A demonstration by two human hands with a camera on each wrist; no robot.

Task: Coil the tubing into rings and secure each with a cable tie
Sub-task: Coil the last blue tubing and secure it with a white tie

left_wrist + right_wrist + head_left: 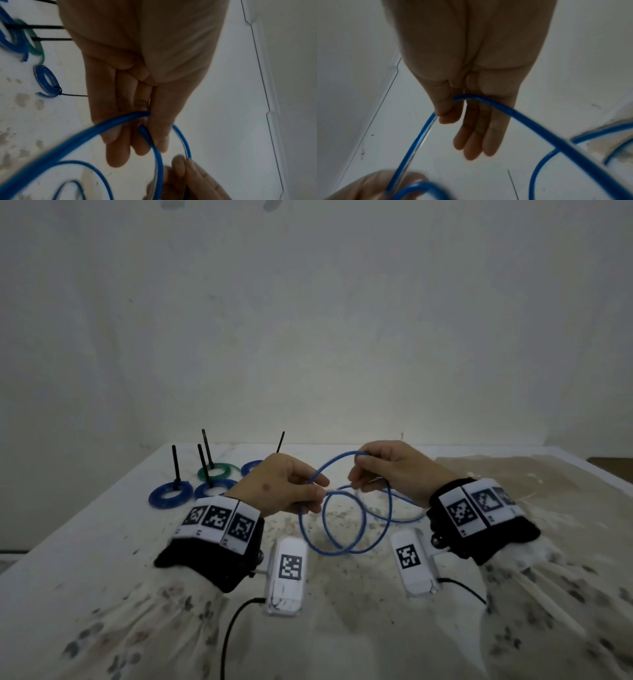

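A long blue tube hangs in two or three loose loops between my hands above the white table. My left hand pinches the gathered loops between thumb and fingers, and the left wrist view shows two strands of the tube running out of that hand. A little to the right and higher, my right hand pinches the top arc of the tube between thumb and forefinger. In the right wrist view the tube bends over that hand, whose other fingers are straight. The tube's tail trails off to the right on the table.
Several tied coils lie at the back left: a blue coil, another blue coil, a green coil and a further blue coil, each with a black cable-tie tail standing up. A stained beige patch covers the table's right side. A wall rises behind.
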